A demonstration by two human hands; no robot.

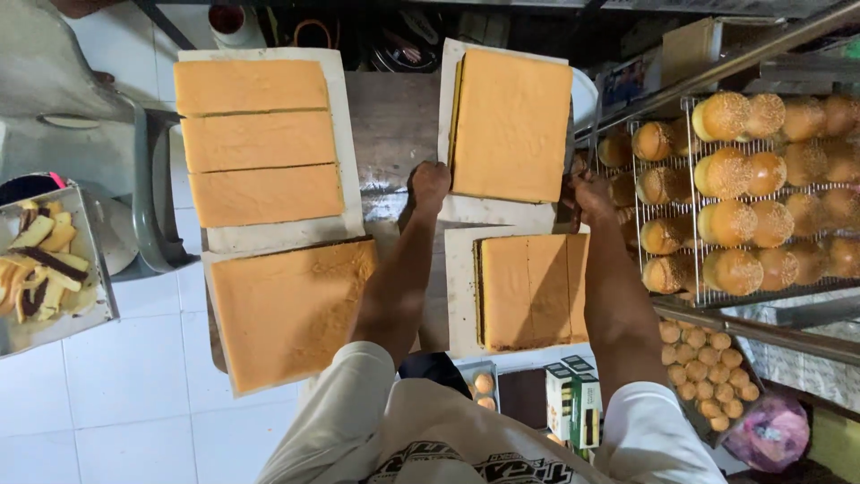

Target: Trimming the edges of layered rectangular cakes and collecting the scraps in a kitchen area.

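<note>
A large orange sponge cake slab lies on a white sheet at the far right of a wooden table. My left hand is closed in a fist on the sheet's near left edge, beside the slab. At the sheet's near right corner my right hand is closed too. A thin dark edge runs along the slab's right side; I cannot tell what it is. Just below, between my forearms, a second slab with a dark underside sits on its own sheet, scored into strips.
On the left lie a cake cut into three strips and a whole slab. A wire rack of round buns stands right, small round cookies and green boxes below it. A metal tray of cake scraps sits far left.
</note>
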